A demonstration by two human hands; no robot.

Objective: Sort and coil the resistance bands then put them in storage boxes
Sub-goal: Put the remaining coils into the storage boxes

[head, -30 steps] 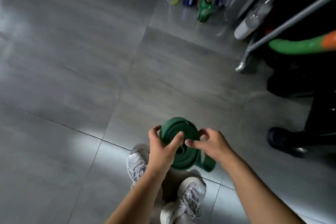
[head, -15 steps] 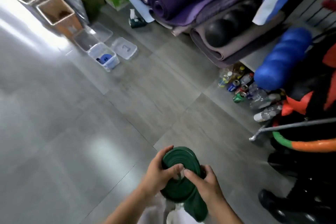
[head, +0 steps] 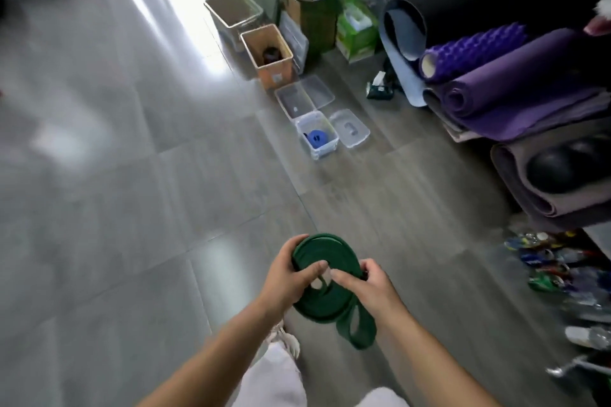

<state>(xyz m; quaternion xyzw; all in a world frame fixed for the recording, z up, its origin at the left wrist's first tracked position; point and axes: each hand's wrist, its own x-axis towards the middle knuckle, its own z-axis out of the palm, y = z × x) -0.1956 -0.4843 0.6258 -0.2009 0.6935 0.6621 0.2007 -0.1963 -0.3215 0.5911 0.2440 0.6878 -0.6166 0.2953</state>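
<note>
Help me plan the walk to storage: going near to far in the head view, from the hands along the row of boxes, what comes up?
green band, gripped by left hand and right hand → small clear box holding a blue band → empty clear box → orange box → large clear bin

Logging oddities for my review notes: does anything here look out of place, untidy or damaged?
The green band, gripped by the left hand and right hand, is not fully coiled: a loose end hangs below the right hand. At far right, bottles and cans lie jumbled on the floor. Nothing looks damaged.
</note>
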